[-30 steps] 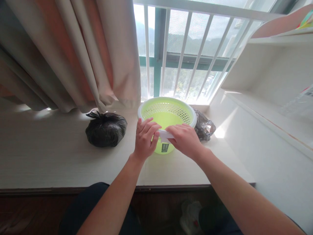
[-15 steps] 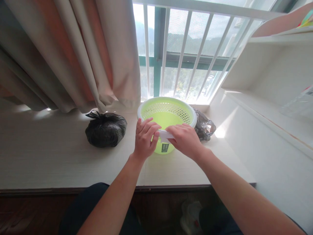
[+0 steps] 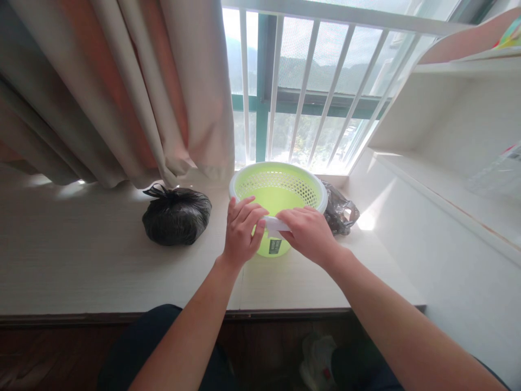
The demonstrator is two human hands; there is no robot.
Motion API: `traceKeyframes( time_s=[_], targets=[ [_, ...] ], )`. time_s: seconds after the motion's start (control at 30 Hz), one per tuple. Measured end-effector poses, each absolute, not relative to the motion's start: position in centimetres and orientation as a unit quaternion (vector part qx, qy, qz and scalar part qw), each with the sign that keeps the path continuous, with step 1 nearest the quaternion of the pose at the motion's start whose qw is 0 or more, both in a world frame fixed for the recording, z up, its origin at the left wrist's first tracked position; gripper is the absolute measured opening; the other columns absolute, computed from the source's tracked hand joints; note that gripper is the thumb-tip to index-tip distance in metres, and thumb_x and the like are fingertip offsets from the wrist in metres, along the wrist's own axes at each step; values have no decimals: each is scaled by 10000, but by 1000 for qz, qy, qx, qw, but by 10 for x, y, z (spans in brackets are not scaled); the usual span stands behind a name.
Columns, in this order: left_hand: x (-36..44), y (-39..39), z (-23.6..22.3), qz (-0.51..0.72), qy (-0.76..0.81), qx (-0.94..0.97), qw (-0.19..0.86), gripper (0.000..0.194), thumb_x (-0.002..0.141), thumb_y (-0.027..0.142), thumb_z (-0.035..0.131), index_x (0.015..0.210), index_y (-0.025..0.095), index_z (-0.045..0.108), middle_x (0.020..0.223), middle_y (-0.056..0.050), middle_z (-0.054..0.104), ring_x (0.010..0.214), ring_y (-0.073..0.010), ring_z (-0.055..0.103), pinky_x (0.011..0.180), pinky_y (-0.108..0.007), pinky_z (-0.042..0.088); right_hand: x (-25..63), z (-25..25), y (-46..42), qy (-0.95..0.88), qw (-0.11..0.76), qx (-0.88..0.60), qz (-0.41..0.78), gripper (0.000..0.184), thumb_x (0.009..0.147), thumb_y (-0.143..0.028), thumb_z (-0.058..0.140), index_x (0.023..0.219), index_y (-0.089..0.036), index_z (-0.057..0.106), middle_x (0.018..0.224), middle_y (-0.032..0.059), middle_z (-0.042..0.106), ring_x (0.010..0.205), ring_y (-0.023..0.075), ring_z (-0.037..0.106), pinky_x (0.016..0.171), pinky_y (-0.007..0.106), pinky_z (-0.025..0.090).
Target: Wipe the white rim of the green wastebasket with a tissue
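A lime-green plastic wastebasket [image 3: 280, 248] with a pale rim and a perforated upper wall stands upright on the light window ledge. Its near side faces me and bears a dark label. My left hand [image 3: 243, 225] grips the left part of the near rim, thumb outside and fingers over the edge. On the right part of that rim, my right hand [image 3: 307, 228] is closed, with its fingers curled over the edge. A white section of rim shows between the two hands. Inside, the visible part is plain green; the near inner wall is hidden by my hands.
A tied black garbage bag [image 3: 177, 216] sits on the ledge [image 3: 101, 271] to the left. Behind the basket on the right lies a dark crumpled plastic bag [image 3: 342, 209]. Curtains [image 3: 163, 92] hang at left, white window bars [image 3: 301, 92] rise behind, and a white shelf unit [image 3: 443, 195] borders the right.
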State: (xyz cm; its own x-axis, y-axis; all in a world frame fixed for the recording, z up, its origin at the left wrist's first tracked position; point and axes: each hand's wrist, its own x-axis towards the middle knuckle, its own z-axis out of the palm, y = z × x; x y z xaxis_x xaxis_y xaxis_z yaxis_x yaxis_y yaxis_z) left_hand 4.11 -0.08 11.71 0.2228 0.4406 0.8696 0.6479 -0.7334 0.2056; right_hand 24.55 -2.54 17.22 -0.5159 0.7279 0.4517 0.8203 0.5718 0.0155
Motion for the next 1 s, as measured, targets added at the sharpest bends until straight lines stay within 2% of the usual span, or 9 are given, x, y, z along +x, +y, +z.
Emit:
traceKeyframes(
  time_s=[1.0],
  targets=[
    [38, 1, 117, -510, -348, -780, 102, 240, 1096, 268, 435, 1075, 242, 672, 1095, -32, 753, 1370, -218, 612, 1325, -464, 254, 247, 171, -25, -865, 199, -442, -130, 65, 979, -206, 702, 934, -192, 657, 848, 34, 746, 792, 211, 649, 749, 340, 292]
  ],
)
